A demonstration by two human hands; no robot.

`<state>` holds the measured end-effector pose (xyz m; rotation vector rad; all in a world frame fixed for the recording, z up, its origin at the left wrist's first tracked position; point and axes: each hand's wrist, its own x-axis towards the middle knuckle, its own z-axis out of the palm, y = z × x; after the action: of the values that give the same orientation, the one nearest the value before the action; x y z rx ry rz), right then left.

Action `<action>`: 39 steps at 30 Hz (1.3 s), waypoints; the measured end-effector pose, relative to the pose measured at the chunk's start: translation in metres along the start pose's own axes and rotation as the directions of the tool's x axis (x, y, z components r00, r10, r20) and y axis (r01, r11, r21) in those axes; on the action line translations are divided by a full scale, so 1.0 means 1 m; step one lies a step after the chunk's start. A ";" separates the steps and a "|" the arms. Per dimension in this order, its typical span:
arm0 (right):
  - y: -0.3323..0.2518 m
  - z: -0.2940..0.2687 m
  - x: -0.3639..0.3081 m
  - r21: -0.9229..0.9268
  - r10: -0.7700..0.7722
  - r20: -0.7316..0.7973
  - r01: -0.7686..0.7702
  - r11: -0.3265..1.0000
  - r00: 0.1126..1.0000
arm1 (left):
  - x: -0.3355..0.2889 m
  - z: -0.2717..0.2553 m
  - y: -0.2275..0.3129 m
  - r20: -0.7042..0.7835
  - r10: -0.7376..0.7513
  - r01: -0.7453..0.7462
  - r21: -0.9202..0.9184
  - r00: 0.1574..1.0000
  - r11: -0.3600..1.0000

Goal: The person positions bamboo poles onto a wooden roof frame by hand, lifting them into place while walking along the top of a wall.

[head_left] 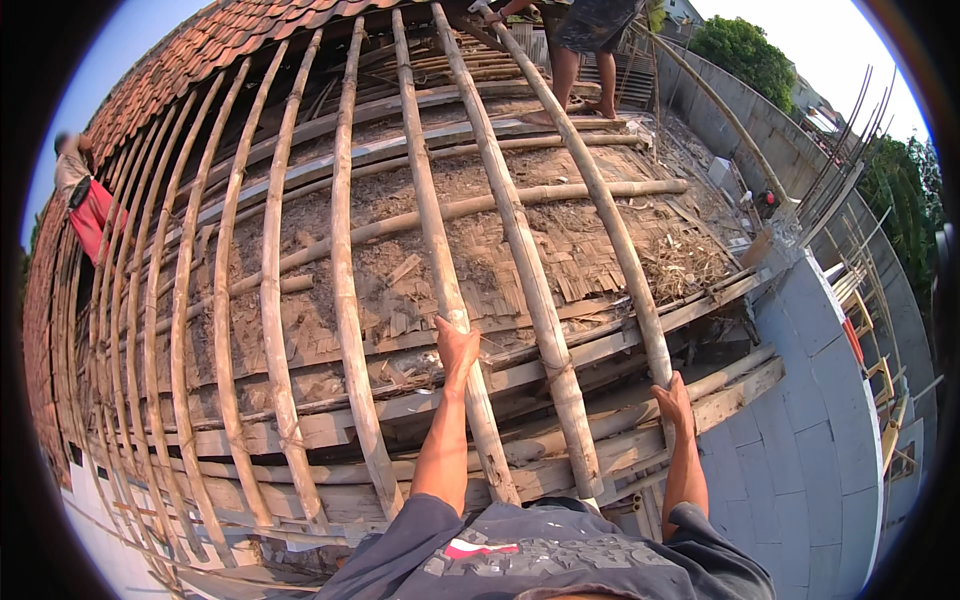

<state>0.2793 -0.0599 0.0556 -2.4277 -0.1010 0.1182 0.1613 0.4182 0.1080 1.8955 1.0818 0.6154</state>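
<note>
My left hand [458, 347] is closed round a long bamboo pole [424, 190], one of several laid side by side up the roof slope. My right hand [674, 402] grips another bamboo pole [622, 237] near its lower end, further right. Between my hands a third bamboo pole [512, 210] runs down toward my body, untouched by either hand. Under the poles lie a thick crosswise bamboo [470, 206] and a wooden beam [400, 405]. My fingers are partly hidden behind the poles they hold.
Old woven bamboo matting [575, 255] with debris lies below the poles. Orange roof tiles [170, 85] cover the upper left. One person [590, 40] stands barefoot at the top; another [85, 190] is at far left. A grey block wall [810, 420] drops away right.
</note>
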 end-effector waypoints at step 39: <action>0.002 0.000 -0.001 -0.053 -0.028 -0.020 0.027 0.998 0.999 | -0.005 -0.004 0.007 0.005 0.029 -0.029 -0.045 1.000 0.999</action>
<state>0.2781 -0.0614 0.0543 -2.4782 -0.1291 0.0788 0.1594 0.4137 0.1160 1.8757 1.0303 0.6455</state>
